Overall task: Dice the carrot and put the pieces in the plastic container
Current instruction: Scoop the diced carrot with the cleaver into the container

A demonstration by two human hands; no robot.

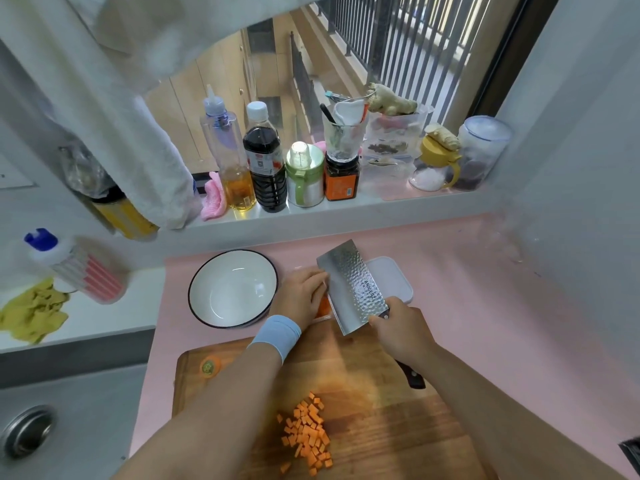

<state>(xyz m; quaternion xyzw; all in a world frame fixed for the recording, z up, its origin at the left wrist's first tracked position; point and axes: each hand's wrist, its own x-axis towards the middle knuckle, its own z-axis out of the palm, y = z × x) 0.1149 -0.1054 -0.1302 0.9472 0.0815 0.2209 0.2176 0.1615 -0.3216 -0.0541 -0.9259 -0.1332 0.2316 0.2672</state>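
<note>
My right hand (398,329) grips the dark handle of a hammered steel cleaver (353,289) and holds the blade tilted above the far edge of the board. My left hand (301,296), in a blue wristband, rests its fingers against the blade's left face. Orange carrot pieces (323,305) show between that hand and the blade, over a clear plastic container (321,318) that is mostly hidden beneath them. A pile of diced carrot (308,434) lies on the wooden cutting board (381,410). The carrot's cut top (209,367) sits at the board's far left corner.
A white bowl with a dark rim (232,289) stands left of my hands. A white plastic lid (389,280) lies behind the cleaver. Bottles and jars (265,161) line the windowsill. A dish soap bottle (79,268) and a yellow cloth (31,313) lie at the left, by the sink.
</note>
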